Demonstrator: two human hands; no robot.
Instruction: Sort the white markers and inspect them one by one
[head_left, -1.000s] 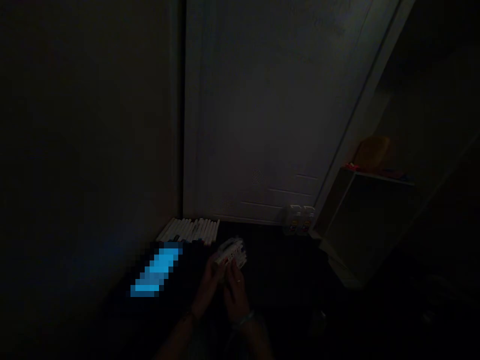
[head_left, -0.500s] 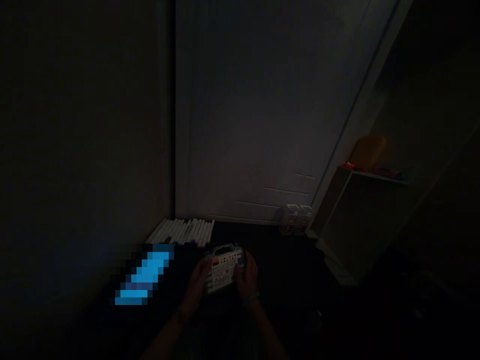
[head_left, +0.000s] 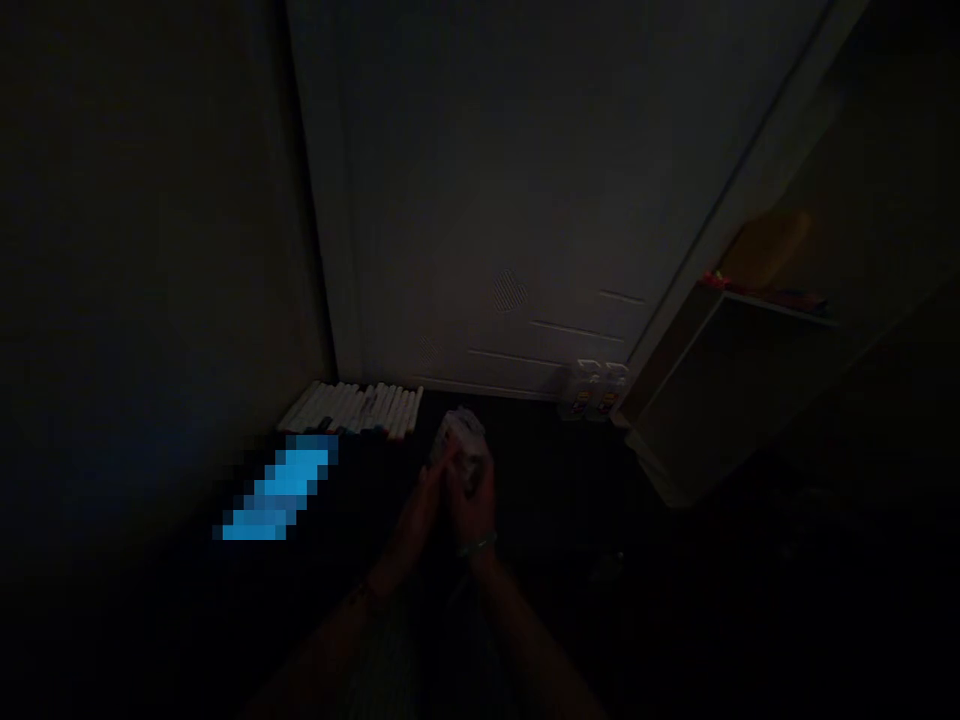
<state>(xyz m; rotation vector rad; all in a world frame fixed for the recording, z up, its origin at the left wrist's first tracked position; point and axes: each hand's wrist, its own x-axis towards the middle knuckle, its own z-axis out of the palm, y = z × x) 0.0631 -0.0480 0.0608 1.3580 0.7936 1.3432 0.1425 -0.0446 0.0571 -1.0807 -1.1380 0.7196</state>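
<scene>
In the dim light, a clear plastic marker case (head_left: pixel 465 432) with a pale label is held over the dark table, turned so a narrow side shows. My right hand (head_left: pixel 475 500) wraps round its near right part, fingers closed on it. Along its left side lies my left hand (head_left: pixel 424 502), fingers pressed against the case. Darkness hides the fingertips and much of the case. Beyond my left hand, a row of white markers (head_left: pixel 360 408) lies side by side near the wall.
A glowing blue pixelated screen (head_left: pixel 277 490) lies on the left. Two clear handled cases (head_left: pixel 598 390) stand against the back panel. To the right is a box-like cabinet (head_left: pixel 712 390) with an orange object (head_left: pixel 769 245) on top.
The marker case has turned from its broad labelled face to a narrow side, and my hands have come closer together around it. The camera view has tilted downward.
</scene>
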